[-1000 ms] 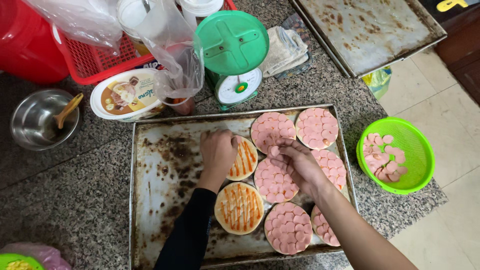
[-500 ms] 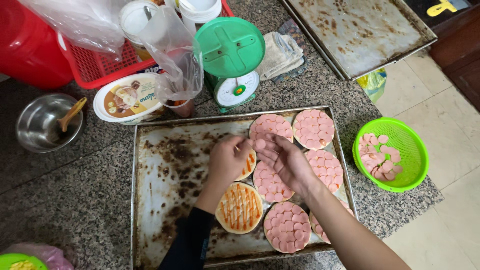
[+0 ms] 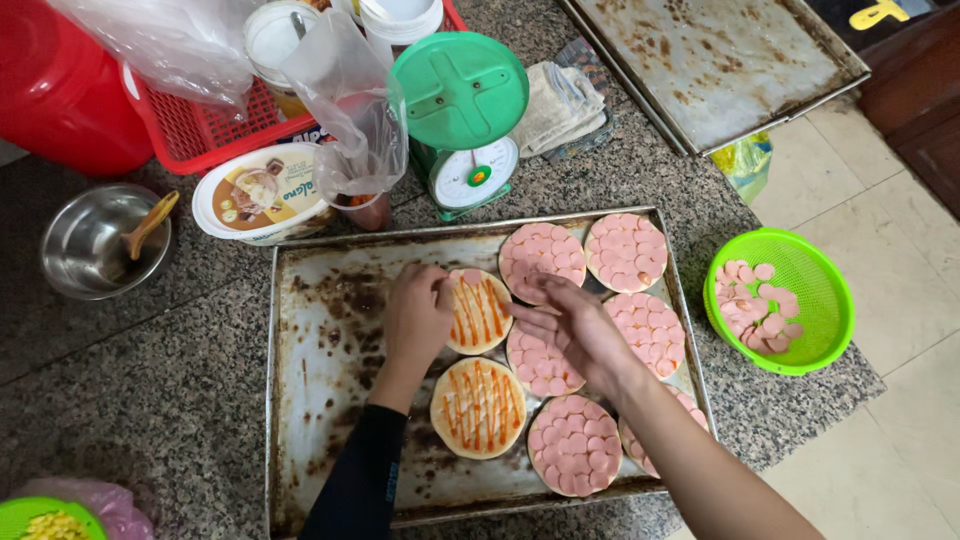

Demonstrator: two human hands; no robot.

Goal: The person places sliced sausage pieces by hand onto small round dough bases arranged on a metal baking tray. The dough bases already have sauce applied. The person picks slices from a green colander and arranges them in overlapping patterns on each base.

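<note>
Orange-striped round base (image 3: 478,310) on baking tray (image 3: 320,420), left hand (image 3: 418,315) fingers touching, right hand (image 3: 575,325) fingers loosely spread, empty.

Both hands (image 3: 418,318) (image 3: 578,328) low, fingers extended

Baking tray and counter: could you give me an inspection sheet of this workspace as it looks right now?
Surface: speckled granite counter.
Job's things: stained baking tray; small pizza bases, most covered in pink sausage slices, two with sauce stripes only; green basket of slices.
Clutter: green kitchen scale, steel bowl, tub, red basket, second tray.
Hands: left hand on a sauced base; right hand beside it.
Cables: nothing seen.
Surroundings: tiled floor.
</note>
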